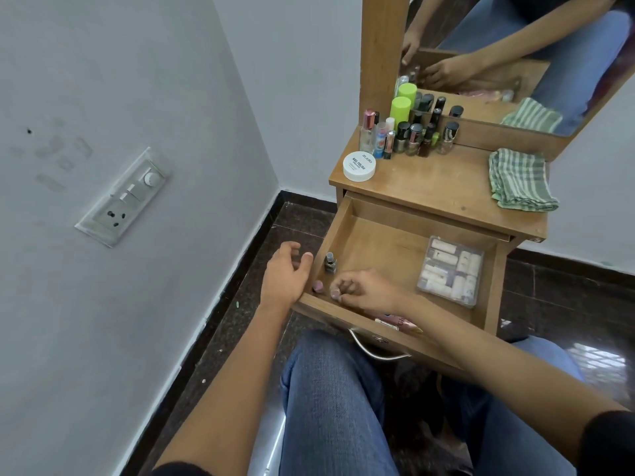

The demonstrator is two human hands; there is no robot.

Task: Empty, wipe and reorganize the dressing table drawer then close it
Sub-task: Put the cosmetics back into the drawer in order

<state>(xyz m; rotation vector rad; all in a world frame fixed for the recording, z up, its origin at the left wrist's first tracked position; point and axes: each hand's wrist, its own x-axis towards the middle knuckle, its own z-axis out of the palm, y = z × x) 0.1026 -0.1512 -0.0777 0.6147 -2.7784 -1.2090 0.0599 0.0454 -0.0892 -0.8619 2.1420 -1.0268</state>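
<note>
- In the head view, the open wooden drawer (378, 242) is seen pulled out beneath the wooden tabletop (429, 180). It is judged to be only partly emptied, since a few things lie in it.
- The right hand (367, 293) is lowered into the drawer's front left corner. Its fingers (343, 286) are curled down over something small with a pinkish end, but whether that is actually pinched cannot be told.
- The left hand (287, 274) is held just outside the drawer's left wall, with its fingers loosely curled and nothing held.
- Just beyond the right fingers, a small glass nail-polish bottle with a grey cap (330, 264) stands upright by the left wall. Just to their left, a small pink-capped bottle (318, 286) sits in the corner.
- Both bottles are judged light, rigid, smooth and breakable, and easily toppled. Each is best pinched at the cap or round the body, one at a time.
- Well to the right of the right fingers, a clear flat plastic box of small pale tubes (452, 269) lies beside the right wall. It is judged light and stiff, so it should be taken by two opposite edges and kept level.
- Under the right wrist, part of a pink tube (400, 322) shows at the front wall, with the rest hidden.
- Far beyond the fingers, a folded green-and-white striped cloth (520, 182) lies on the tabletop. It is judged soft and limp, and can be gathered anywhere.
- At the tabletop's back left corner, a cluster of small cosmetic bottles (409, 135) and a round white tub (359, 165) are set.
</note>
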